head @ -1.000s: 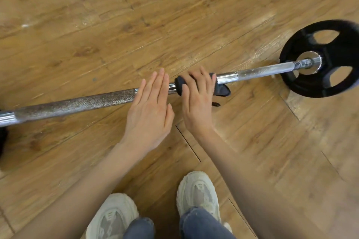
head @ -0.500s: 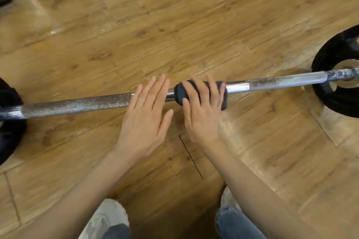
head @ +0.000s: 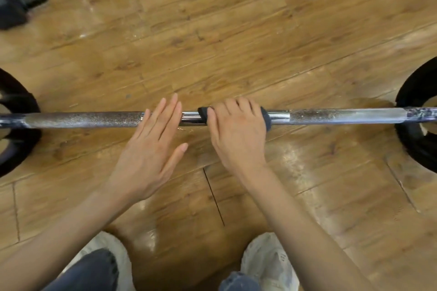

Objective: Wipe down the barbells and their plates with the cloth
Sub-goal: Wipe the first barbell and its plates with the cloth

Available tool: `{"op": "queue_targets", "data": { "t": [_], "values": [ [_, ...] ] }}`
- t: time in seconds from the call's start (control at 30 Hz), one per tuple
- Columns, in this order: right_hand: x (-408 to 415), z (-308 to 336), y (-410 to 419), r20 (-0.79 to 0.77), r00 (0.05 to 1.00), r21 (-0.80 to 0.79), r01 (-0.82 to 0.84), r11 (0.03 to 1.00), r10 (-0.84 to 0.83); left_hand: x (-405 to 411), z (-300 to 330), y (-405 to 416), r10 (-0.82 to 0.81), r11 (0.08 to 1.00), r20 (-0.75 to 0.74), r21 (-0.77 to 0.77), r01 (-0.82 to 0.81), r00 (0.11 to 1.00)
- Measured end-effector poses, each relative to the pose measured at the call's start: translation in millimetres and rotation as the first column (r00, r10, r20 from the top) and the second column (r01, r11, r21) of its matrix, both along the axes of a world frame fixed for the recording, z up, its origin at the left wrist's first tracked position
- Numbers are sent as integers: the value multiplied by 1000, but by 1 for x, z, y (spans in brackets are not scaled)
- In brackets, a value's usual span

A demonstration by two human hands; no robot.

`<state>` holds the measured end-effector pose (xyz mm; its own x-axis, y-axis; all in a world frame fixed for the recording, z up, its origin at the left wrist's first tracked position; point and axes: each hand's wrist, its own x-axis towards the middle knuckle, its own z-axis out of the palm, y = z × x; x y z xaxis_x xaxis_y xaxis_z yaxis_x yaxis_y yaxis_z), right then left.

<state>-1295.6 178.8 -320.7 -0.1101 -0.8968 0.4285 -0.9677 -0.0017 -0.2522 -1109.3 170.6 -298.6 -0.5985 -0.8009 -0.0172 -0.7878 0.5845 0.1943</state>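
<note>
A steel barbell point(head: 82, 120) lies across the wooden floor from left to right, with a black plate point(head: 16, 125) at its left end and another black plate point(head: 416, 130) at its right end. My right hand point(head: 236, 134) is curled over the bar's middle, pressing a dark cloth point(head: 264, 117) wrapped around the shaft. My left hand point(head: 151, 149) lies flat with fingers straight, fingertips resting on the bar just left of the cloth. The part of the bar under both hands is hidden.
Two light sneakers point(head: 267, 260) and dark jeans legs point(head: 92, 271) show at the bottom edge, just short of the bar. A dark object point(head: 19, 0) sits at the top left corner. Wooden floor point(head: 236, 42) spreads beyond the bar.
The view has shifted left, so both plates now show at the edges. My right hand has curled more tightly round the cloth on the bar. My left hand stays flat beside it.
</note>
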Motion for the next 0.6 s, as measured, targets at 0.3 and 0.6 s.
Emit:
{"op": "queue_targets", "data": {
  "t": [0.3,0.6],
  "values": [
    [13,8,2,-48,999,114,0,993,6,-25,-4,14,188,982,-140,27,-186,972],
    [-42,1,47,-90,988,177,138,975,-124,-65,-8,-20,76,984,-123,-151,-95,989]
  ]
}}
